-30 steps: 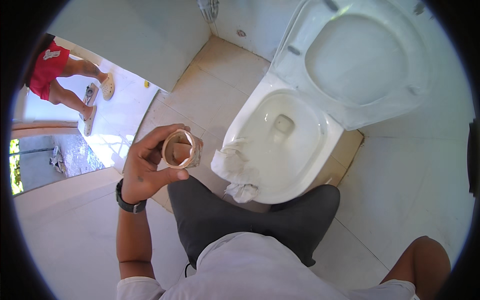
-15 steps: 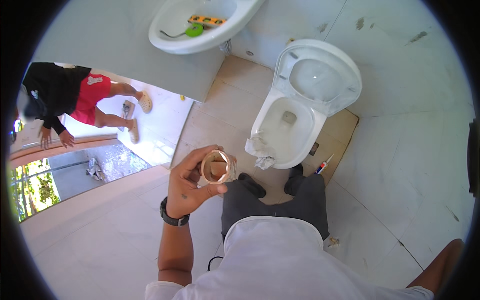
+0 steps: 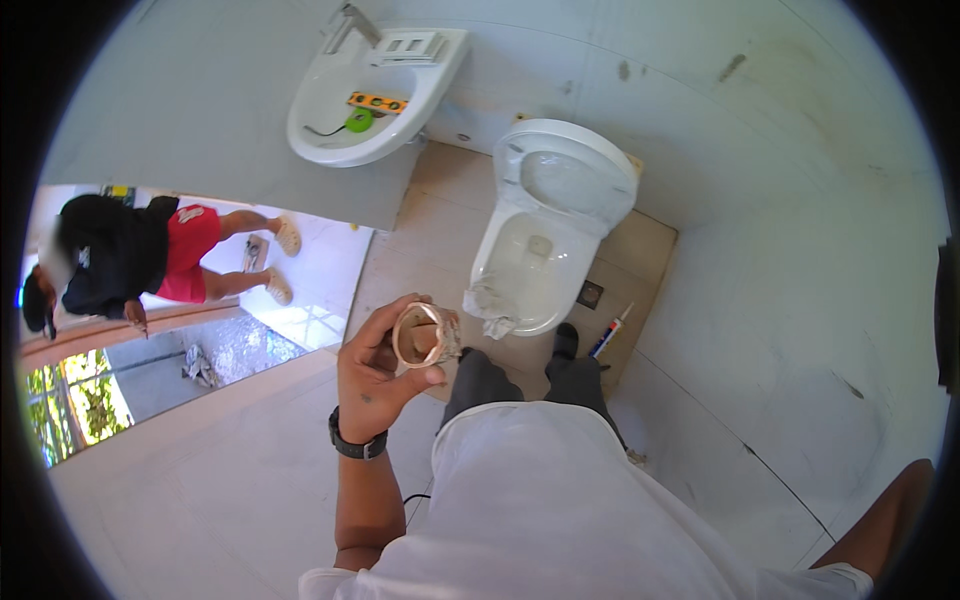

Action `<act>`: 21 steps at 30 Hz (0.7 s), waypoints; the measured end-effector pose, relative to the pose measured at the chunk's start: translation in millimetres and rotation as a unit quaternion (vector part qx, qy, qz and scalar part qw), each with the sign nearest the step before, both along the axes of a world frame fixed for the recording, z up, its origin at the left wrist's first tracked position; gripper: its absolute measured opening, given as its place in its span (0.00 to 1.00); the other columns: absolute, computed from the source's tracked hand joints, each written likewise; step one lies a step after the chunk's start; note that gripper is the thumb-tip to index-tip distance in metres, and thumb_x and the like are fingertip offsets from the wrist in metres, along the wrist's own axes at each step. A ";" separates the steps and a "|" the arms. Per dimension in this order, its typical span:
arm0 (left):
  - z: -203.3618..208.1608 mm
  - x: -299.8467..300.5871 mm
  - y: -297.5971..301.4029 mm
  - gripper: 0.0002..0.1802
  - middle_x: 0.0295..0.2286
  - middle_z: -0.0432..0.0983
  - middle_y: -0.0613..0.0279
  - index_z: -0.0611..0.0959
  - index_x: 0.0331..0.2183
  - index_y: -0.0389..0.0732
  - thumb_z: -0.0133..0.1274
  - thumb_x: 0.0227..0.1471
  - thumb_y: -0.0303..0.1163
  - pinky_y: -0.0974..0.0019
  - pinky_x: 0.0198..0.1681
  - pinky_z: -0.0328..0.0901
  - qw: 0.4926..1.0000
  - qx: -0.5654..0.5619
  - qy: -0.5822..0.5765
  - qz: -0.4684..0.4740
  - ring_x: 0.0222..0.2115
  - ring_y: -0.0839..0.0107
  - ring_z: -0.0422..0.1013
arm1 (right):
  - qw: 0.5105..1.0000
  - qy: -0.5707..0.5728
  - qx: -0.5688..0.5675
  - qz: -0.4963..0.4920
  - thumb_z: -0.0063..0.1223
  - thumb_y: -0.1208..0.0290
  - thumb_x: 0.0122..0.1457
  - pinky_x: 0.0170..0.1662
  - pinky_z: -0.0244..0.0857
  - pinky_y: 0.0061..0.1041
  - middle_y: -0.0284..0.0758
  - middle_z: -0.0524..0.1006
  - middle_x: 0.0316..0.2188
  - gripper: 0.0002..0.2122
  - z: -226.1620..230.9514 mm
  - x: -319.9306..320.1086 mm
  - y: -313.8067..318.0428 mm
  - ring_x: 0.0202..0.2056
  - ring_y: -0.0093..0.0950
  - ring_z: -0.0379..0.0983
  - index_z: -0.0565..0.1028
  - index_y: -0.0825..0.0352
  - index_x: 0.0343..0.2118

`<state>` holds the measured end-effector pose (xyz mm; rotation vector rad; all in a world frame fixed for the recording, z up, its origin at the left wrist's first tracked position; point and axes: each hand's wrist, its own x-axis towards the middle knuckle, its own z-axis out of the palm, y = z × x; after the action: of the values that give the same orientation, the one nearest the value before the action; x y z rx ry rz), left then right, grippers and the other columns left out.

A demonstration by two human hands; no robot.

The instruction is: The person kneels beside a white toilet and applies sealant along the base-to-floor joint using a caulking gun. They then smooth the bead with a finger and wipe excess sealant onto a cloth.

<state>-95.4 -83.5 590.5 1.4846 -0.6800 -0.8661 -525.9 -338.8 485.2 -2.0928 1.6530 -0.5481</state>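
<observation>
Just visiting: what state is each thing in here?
Left hand: curled around the brown ring
Brown ring: held, its opening showing
Toilet: lid raised
White wad: crumpled over the toilet's edge
Spirit level: lying in the sink
Green tool: in the sink
Right hand: out of view

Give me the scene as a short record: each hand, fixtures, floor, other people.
Left hand: the left hand grips a tan ring with a ragged outer side
Right hand: out of view; only part of the right arm shows
Toilet: the toilet has its lid raised; crumpled white cloth or paper lies over the front-left rim
Basin: the basin holds an orange level and a green round item
Floor: nozzled tube right of the toilet
Others: one person, black top, red shorts
</observation>
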 end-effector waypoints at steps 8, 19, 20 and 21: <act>-26.6 64.6 -21.1 0.44 0.54 0.74 0.49 0.72 0.59 0.29 0.74 0.42 0.28 0.58 0.59 0.66 0.998 -0.005 0.013 -0.068 0.54 0.62 0.72 | 0.998 0.008 0.007 -0.057 0.47 0.66 0.69 0.44 0.71 0.20 0.35 0.81 0.42 0.13 12.0 17.3 31.3 0.39 0.23 0.77 0.75 0.68 0.50; -62.1 267.9 -35.8 0.41 0.53 0.73 0.52 0.73 0.57 0.31 0.72 0.41 0.20 0.60 0.59 0.67 0.970 0.007 -0.007 -0.244 0.54 0.64 0.72 | 0.980 0.062 -0.008 -0.188 0.47 0.66 0.69 0.45 0.70 0.20 0.36 0.80 0.44 0.15 34.4 131.2 136.8 0.41 0.23 0.76 0.74 0.68 0.52; -61.1 280.8 -35.3 0.40 0.52 0.73 0.53 0.74 0.57 0.32 0.72 0.41 0.20 0.60 0.58 0.68 0.965 0.016 -0.017 -0.262 0.53 0.65 0.72 | 0.978 0.067 -0.011 -0.199 0.47 0.65 0.69 0.45 0.70 0.20 0.36 0.80 0.44 0.15 38.2 139.8 146.4 0.41 0.23 0.76 0.74 0.68 0.52; -60.8 289.8 -34.6 0.40 0.52 0.73 0.53 0.73 0.57 0.32 0.72 0.41 0.20 0.60 0.58 0.68 0.961 0.025 -0.018 -0.275 0.53 0.65 0.72 | 0.975 0.068 -0.013 -0.209 0.47 0.65 0.69 0.45 0.70 0.20 0.36 0.80 0.44 0.15 41.3 146.8 155.0 0.41 0.23 0.76 0.74 0.68 0.53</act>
<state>194.4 -118.1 529.7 1.3757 -1.1344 -1.2845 -379.1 -183.8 526.6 -1.8369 2.1971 -0.5636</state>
